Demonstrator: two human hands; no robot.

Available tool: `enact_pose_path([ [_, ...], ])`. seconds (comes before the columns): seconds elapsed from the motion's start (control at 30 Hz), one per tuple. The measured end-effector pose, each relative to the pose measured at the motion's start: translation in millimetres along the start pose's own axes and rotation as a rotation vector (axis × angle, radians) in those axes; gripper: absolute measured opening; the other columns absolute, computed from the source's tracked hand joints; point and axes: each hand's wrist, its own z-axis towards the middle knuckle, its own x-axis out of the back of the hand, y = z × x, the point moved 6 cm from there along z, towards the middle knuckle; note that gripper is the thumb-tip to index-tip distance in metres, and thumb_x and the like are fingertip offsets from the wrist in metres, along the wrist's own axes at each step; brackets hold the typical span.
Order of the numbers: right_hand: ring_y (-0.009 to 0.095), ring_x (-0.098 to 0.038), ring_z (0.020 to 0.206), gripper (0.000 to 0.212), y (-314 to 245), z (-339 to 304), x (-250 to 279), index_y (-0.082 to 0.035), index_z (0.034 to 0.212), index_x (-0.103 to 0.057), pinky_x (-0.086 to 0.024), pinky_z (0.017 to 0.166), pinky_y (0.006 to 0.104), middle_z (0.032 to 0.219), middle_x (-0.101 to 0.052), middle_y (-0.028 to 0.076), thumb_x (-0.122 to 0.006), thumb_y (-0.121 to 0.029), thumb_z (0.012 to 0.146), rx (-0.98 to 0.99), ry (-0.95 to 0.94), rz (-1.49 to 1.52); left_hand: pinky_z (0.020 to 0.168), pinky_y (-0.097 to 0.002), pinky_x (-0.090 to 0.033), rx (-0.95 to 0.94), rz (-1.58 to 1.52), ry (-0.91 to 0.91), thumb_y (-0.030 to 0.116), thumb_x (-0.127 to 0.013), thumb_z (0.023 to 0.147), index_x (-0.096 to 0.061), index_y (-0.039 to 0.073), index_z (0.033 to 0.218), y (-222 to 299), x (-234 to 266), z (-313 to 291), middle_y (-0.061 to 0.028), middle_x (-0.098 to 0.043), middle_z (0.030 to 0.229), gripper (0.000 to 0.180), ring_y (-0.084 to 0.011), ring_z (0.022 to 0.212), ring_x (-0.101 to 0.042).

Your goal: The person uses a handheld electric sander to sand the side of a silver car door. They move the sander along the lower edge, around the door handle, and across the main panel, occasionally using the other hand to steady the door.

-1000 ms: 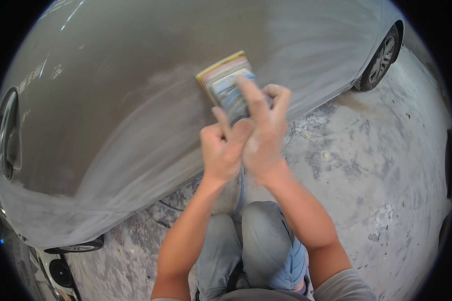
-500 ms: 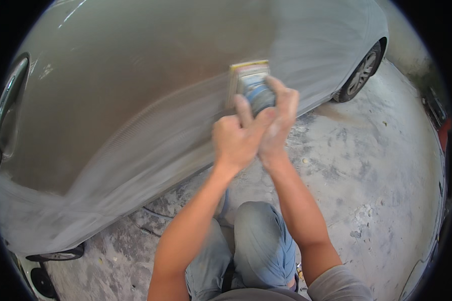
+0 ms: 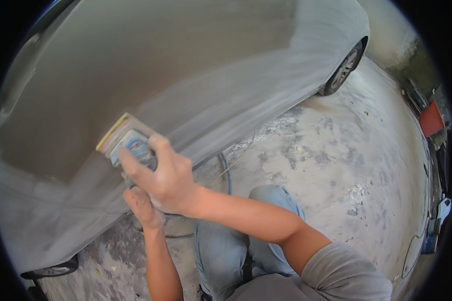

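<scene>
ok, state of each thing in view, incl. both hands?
Sander: held against the car panel; running or not, can't tell.
Right hand: closed over the sander's body.
Left hand: curled at the sander's lower end; grip partly hidden.
Car panel: brownish patch, pale streaks below it.
Upper-right wheel: mounted, on the floor.
Hose: bent.
Floor: blotchy, pale-streaked.
Red container: contents not visible.

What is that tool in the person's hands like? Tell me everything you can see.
The tool looks like a hand-held sander: dusty, with a pale-and-blue top, a darker body and a flat, squarish pad with yellow and pinkish edges. It sits diagonally, pad end toward the upper left, seemingly against the car's side. The right hand grips it from above; the left hand is at its lower end, grip partly hidden.
</scene>
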Motion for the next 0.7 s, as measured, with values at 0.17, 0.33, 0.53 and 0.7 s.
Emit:
enact_pose_path([
  [0.17,0.030,-0.067,0.081,0.056,-67.4,-24.6,-59.8,-0.015,0.131,-0.067,-0.059,0.056,0.0347,0.112,-0.058,0.025,-0.079,-0.020,0.077,0.057,-0.053,0.111,0.105,-0.0393,-0.051,-0.002,-0.109,0.185,0.052,-0.048,0.114,-0.053,0.002,0.147,10.2,96.0,-39.2,-0.0100,-0.061,0.140,0.060,-0.0201,0.124,-0.061],
  [0.33,0.028,-0.065,0.080,0.053,-115.7,-32.7,-98.6,-0.017,0.130,-0.071,-0.057,0.053,0.0325,0.110,-0.056,0.023,-0.079,-0.021,0.078,0.054,-0.153,0.232,0.113,-0.0415,-0.047,-0.046,0.090,0.371,0.049,-0.042,0.116,-0.046,0.005,0.154,25.6,171.7,-63.4,-0.0088,-0.056,0.146,0.058,-0.0219,0.131,-0.057],
  [0.53,0.027,-0.065,0.081,0.048,-132.5,-6.7,-98.3,-0.015,0.127,-0.069,-0.057,0.052,0.0323,0.107,-0.055,0.019,-0.078,-0.018,0.080,0.112,-0.212,0.150,0.114,-0.0416,-0.047,-0.095,0.039,0.408,0.054,-0.042,0.116,-0.046,0.005,0.155,40.7,187.4,-55.8,-0.0095,-0.057,0.145,0.063,-0.0221,0.132,-0.057],
  [0.7,0.028,-0.063,0.075,0.052,-101.7,14.4,-70.3,-0.014,0.126,-0.068,-0.057,0.054,0.0340,0.112,-0.059,0.025,-0.080,-0.027,0.078,0.085,-0.178,0.126,0.115,-0.0416,-0.047,-0.097,-0.011,0.289,0.058,-0.042,0.115,-0.046,0.005,0.155,47.7,122.4,-24.9,-0.0100,-0.058,0.144,0.066,-0.0223,0.132,-0.057],
])
